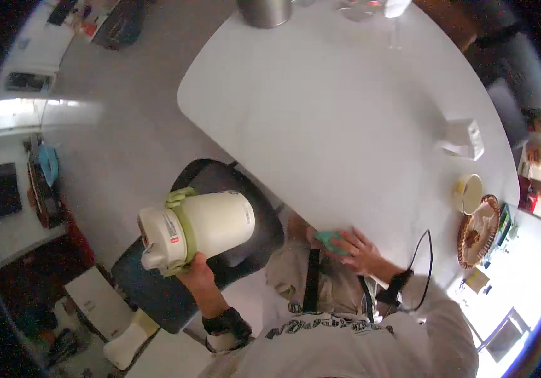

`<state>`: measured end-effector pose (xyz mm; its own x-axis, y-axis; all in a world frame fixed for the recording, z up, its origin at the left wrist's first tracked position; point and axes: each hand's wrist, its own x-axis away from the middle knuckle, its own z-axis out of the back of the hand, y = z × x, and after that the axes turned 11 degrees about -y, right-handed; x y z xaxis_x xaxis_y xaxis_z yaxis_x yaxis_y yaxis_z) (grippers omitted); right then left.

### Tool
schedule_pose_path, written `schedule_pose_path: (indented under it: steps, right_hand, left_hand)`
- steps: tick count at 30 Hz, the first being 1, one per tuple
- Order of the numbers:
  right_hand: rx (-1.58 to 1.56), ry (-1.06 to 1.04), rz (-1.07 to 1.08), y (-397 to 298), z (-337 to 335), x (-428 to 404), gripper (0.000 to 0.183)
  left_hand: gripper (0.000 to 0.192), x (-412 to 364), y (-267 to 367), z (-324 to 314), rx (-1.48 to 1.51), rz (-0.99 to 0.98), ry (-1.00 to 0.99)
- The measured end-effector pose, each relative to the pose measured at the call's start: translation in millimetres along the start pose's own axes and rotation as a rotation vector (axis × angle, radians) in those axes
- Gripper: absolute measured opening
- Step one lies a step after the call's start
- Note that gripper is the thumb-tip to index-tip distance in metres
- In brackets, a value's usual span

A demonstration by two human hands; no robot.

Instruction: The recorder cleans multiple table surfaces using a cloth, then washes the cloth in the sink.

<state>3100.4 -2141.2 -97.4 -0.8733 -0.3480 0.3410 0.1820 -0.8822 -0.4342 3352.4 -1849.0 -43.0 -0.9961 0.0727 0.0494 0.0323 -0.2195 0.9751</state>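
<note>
My left hand grips a large cream drinking bottle by its green band. The bottle is tilted nearly on its side, lid towards the left, above a dark chair. Its lid has a clear spout cover, and the body bears small writing. At the near edge of the white table, my right hand rests its fingers over a small teal-green item, perhaps a cloth or sponge. Bare skin shows just left of that item; whose it is, I cannot tell.
A steel pot stands at the table's far edge. To the right are a white box-like holder, a cream cup and a brown-rimmed woven basket. A black cable loops beside my right wrist.
</note>
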Motion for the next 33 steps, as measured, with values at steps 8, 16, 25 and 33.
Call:
schedule_pose_path:
  steps: [8, 16, 25, 33]
  right_hand:
    - [-0.102, 0.332, -0.391, -62, -99, 121, 0.049]
    - [-0.008, 0.272, -0.324, -38, 0, -54, 0.049]
    - [0.029, 0.312, -0.232, -19, 29, -118, 0.047]
    - [-0.123, 0.277, -0.513, -77, -96, 166, 0.056]
  left_hand:
    - [0.069, 11, 65, -66, 0.366, -0.098, -0.269]
    - [0.075, 21, 61, -43, 0.306, -0.073, -0.21]
    - [0.08, 28, 56, 11, 0.072, -0.024, -0.114]
    - [0.071, 5, 78, -16, 0.344, -0.228, -0.188]
